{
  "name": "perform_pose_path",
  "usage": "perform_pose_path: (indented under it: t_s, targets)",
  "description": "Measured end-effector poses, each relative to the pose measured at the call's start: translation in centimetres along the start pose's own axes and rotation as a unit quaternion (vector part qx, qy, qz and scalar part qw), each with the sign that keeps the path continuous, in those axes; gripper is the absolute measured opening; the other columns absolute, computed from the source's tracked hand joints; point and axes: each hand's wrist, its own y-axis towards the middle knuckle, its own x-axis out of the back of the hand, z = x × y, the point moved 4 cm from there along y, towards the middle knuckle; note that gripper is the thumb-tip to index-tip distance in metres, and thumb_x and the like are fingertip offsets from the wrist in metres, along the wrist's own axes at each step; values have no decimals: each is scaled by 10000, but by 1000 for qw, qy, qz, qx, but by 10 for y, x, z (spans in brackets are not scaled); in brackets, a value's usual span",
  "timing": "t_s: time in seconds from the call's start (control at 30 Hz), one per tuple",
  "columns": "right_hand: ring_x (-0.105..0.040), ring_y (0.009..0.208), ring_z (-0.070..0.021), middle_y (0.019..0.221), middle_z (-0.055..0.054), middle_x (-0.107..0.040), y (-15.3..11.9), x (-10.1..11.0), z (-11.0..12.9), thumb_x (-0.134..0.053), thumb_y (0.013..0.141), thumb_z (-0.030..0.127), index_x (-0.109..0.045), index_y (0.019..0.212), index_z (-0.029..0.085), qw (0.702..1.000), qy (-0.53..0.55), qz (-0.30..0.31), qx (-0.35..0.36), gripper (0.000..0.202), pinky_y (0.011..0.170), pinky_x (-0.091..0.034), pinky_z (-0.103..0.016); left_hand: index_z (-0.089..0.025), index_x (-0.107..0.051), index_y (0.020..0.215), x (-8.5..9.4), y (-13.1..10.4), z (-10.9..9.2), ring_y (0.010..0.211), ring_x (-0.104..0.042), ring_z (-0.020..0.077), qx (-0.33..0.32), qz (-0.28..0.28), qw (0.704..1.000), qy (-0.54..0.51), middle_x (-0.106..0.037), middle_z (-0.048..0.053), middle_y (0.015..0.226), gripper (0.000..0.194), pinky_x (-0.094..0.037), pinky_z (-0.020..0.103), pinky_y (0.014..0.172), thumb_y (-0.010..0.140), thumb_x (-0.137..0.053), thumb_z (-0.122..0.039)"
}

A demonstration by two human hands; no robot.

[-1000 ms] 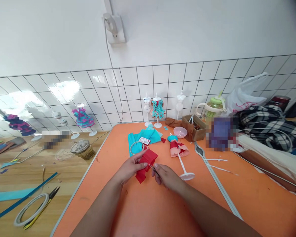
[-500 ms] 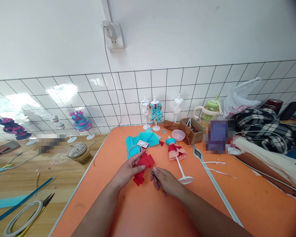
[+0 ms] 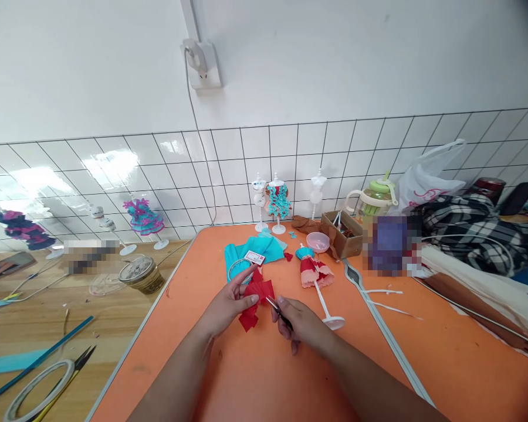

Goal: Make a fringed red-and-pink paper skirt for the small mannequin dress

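Over the orange table mat (image 3: 255, 375), my left hand (image 3: 229, 305) pinches a piece of red paper or cloth (image 3: 260, 290) between thumb and fingers. My right hand (image 3: 297, 322) is closed round small dark-handled thread snips (image 3: 281, 315), whose metal tips touch or nearly touch the red piece's right edge. Behind my left hand lie turquoise cloth or paper (image 3: 264, 247), a tape ring (image 3: 235, 266) and a small white card (image 3: 254, 257). Right of my hands, a mini mannequin in a red, pink and turquoise dress (image 3: 313, 274) lies tipped over on its white stand.
Small mannequins (image 3: 278, 199) stand along the tiled wall. At the back right are a pink bowl (image 3: 318, 241), a cardboard box (image 3: 345, 234) and a green-lidded bottle (image 3: 377, 196). To the left on wood are a jar (image 3: 141, 274), a tape roll (image 3: 37, 392) and yellow-handled scissors (image 3: 77, 366).
My right hand and the snips have shifted slightly right and down, and the snips show more clearly. The red piece has folded a little in my left hand.
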Motion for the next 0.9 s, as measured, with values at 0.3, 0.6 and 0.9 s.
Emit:
perform_pose_path:
  t_s: [0.3, 0.6, 0.9]
  targets:
    - [-359, 424, -95, 493, 48, -428, 0, -2, -3, -339, 878, 692, -522, 791, 194, 1000, 7, 12, -3, 538, 333, -424, -202, -268, -271, 1501, -16, -2, -2, 635, -600, 130, -8, 41, 999, -21, -654, 5, 748, 898, -421, 243, 620, 748, -760, -302]
    - [-204, 408, -59, 503, 81, -324, -5, -8, 1, -351, 881, 700, -462, 771, 204, 997, 65, 15, 26, 519, 352, -171, -166, -166, -653, 1108, -15, 1, 13, 742, -641, 165, 19, 47, 999, 20, -700, 58, 820, 415, -458, 276, 694, 748, -753, -345]
    - [-157, 421, -55, 502, 88, -314, -10, -4, 6, -373, 902, 657, -450, 766, 202, 993, 95, 64, -11, 481, 384, -120, -187, -125, -725, 795, -15, 1, 10, 742, -629, 160, 8, 69, 997, 39, -725, 66, 781, 266, -455, 267, 721, 763, -729, -389]
